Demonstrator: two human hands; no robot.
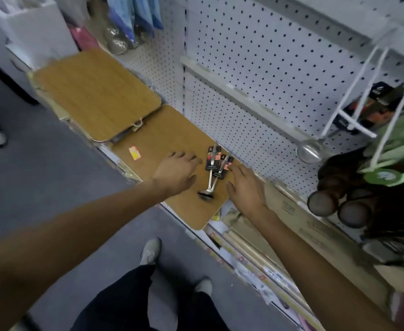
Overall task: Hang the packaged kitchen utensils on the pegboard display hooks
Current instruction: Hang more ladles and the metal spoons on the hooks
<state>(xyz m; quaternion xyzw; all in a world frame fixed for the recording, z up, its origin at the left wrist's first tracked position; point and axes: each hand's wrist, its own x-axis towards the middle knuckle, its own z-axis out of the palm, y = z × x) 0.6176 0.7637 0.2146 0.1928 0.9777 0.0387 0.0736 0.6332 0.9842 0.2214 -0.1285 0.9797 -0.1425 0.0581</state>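
Observation:
Two or three packaged steel ladles (214, 172) with black card labels lie on a wood-pattern folding table (169, 137) against the white pegboard (267, 68). My left hand (177, 172) hovers just left of them, fingers relaxed and empty. On their right, my right hand (245, 187) reaches in, its fingertips at the card labels; whether they touch is unclear. A single ladle (309, 151) hangs from a white display hook (361, 91) at the right.
A second wood-pattern table (95, 91) lies further left. Green-carded utensils (392, 168) and dark mesh strainers (327, 199) hang at the right. Cardboard boxes and wrapped rolls (267, 254) fill the low shelf. My shoes (150, 250) stand on grey floor.

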